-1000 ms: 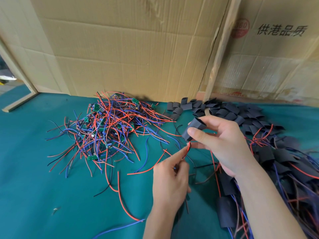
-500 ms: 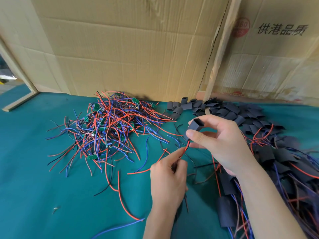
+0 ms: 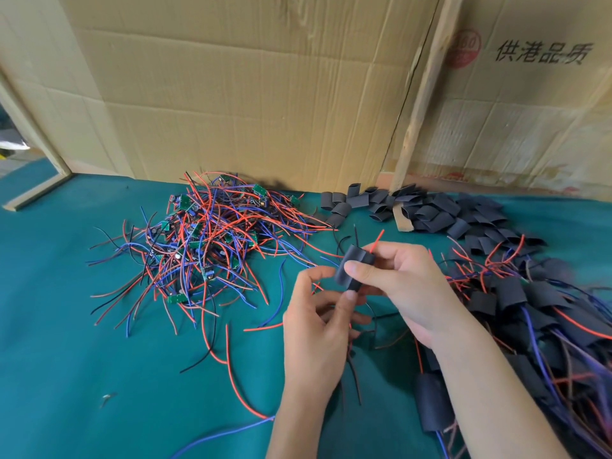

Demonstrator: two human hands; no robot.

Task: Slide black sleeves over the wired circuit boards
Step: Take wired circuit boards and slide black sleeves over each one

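Observation:
My right hand [image 3: 400, 286] grips a black sleeve [image 3: 351, 265] between thumb and fingers, above the green mat. A red wire tip [image 3: 377, 238] and a black wire tip stick out of the sleeve's far end. Just below the sleeve, my left hand [image 3: 318, 329] pinches the wired part at the sleeve's near end; black and red wires hang down from it. The circuit board itself is hidden by the sleeve and my fingers. A tangled pile of bare wired circuit boards [image 3: 205, 240] lies to the left.
Loose black sleeves [image 3: 414, 207] are heaped at the back by the cardboard wall [image 3: 251, 94]. Sleeved boards [image 3: 543, 313] with trailing wires are piled on the right. Stray red, blue and black wires lie on the green mat [image 3: 66, 326] near my hands.
The wire ends that my left hand held below the sleeve now poke out of its far end. My left hand has moved up to the sleeve's near end.

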